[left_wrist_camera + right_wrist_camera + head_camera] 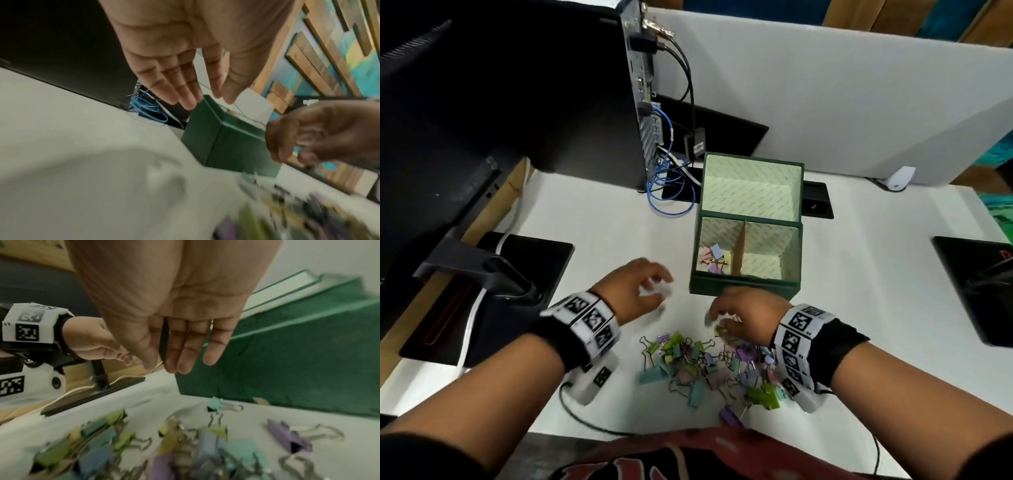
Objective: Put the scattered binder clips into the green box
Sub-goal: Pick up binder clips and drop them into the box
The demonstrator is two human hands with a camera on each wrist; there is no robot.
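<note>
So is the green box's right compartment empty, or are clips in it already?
Empty, as far as visible: the right compartment shows only bare lining, while the left compartment of the green box holds binder clips.

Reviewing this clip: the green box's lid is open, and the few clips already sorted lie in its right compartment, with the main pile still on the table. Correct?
Not quite. The sorted clips lie in the left compartment of the green box; the right one shows none, as the head view shows. The lid is open, and the main pile remains on the table.
</note>
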